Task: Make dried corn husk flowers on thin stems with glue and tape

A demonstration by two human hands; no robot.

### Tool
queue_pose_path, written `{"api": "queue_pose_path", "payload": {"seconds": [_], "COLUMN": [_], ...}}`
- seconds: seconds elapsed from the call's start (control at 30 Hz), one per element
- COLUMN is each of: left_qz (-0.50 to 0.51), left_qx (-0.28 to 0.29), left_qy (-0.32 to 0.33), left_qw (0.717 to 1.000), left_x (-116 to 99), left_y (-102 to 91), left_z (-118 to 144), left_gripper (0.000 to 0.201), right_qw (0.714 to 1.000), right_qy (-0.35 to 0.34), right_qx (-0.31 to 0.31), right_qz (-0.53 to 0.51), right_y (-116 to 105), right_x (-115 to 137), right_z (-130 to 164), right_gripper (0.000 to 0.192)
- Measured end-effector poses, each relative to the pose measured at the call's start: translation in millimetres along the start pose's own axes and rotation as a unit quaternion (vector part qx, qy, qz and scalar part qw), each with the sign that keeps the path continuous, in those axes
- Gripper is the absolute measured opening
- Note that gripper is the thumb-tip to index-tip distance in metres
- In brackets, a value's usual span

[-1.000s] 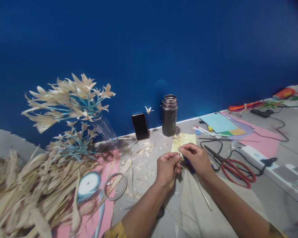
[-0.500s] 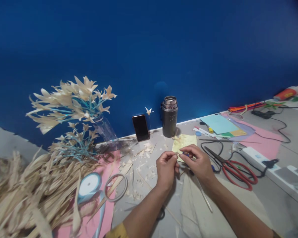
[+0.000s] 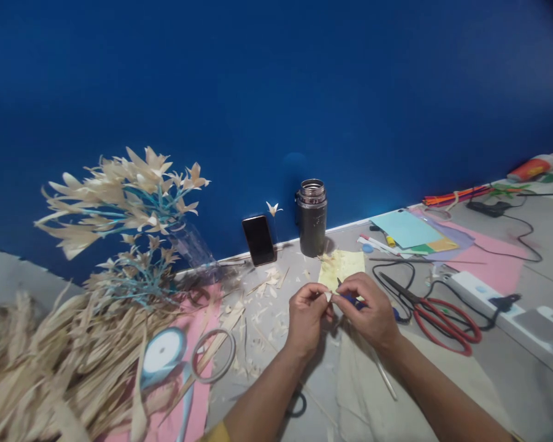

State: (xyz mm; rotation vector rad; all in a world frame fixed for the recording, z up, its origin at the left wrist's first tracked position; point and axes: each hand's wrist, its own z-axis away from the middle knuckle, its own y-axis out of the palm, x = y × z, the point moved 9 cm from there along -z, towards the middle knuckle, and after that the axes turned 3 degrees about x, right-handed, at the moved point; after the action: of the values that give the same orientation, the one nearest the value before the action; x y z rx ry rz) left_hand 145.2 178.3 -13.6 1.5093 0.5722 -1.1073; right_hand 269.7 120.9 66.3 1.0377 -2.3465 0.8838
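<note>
Right hand has closed the gap seen half a second ago: its fingertips have come in to meet those of the left hand. Small pale piece, husk-like in colour, now shows between the two sets of fingertips; it was hardly visible before.

Left fingers: narrow, thumb and forefinger pinching the pale piece. Right fingers: narrow, tips at the piece's edge; cannot tell whether they grip it too.

Position: both hands are over the near side of a creased pale-yellow paper sheet on the grey bench. Dark-blue object shows behind the right fingers, mostly hidden, kind unclear. Slim pale-grey rod lies below the right wrist, over a beige cloth-like sheet.

Surroundings: large scissors with red handles and dark blades lie to the right of the right hand. Beyond the yellow sheet, dark-grey metal flask, uncapped, upright. Black phone leans by the blue wall, with one cream star-shaped flower just beside it.
</note>
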Motion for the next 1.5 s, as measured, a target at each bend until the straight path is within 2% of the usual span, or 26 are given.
{"api": "queue_pose_path", "payload": {"seconds": [0.17, 0.4, 0.57, 0.7, 0.8, 0.93, 1.03, 1.13, 1.27, 1.5], "left_qz": [0.043, 0.101, 0.156, 0.19, 0.198, 0.166, 0.119, 0.077, 0.027, -0.024], "left_qx": [0.032, 0.096, 0.117, 0.115, 0.113, 0.107, 0.086, 0.062, 0.045, 0.001], "left_qy": [-0.024, -0.093, -0.148, -0.188, -0.202, -0.194, -0.165, -0.145, -0.135, -0.088], "left_qw": [0.998, 0.986, 0.969, 0.957, 0.952, 0.961, 0.975, 0.985, 0.989, 0.996], "left_x": [3, 2, -4, 2, 8, 11, 8, 7, 10, 2], "left_y": [3.5, 14.9, 17.9, 14.7, 11.9, 8.4, 2.7, -4.0, -12.3, -22.9], "left_z": [-1, 4, 18, 34, 42, 47, 49, 49, 50, 52], "left_gripper": [0.033, 0.04, 0.038, 0.038, 0.038, 0.039, 0.04, 0.042, 0.043, 0.045], "right_qw": [1.0, 0.999, 0.995, 0.977, 0.966, 0.959, 0.948, 0.92, 0.885, 0.874], "right_qy": [-0.015, -0.035, 0.035, 0.106, 0.125, 0.134, 0.186, 0.248, 0.285, 0.339], "right_qx": [-0.004, 0.003, 0.024, 0.083, 0.102, 0.102, 0.102, 0.15, 0.208, 0.176], "right_qz": [-0.006, -0.041, -0.092, -0.166, -0.201, -0.226, -0.238, -0.266, -0.302, -0.301], "right_y": [-2, -6, -5, 8, 15, 17, 20, 31, 44, 49], "right_x": [7, 12, 3, -4, -5, -6, -17, -24, -22, -35], "right_z": [-2, -4, -4, 1, 6, 9, 10, 14, 19, 29], "right_gripper": [0.012, 0.01, 0.012, 0.014, 0.014, 0.016, 0.02, 0.034, 0.049, 0.052]}}
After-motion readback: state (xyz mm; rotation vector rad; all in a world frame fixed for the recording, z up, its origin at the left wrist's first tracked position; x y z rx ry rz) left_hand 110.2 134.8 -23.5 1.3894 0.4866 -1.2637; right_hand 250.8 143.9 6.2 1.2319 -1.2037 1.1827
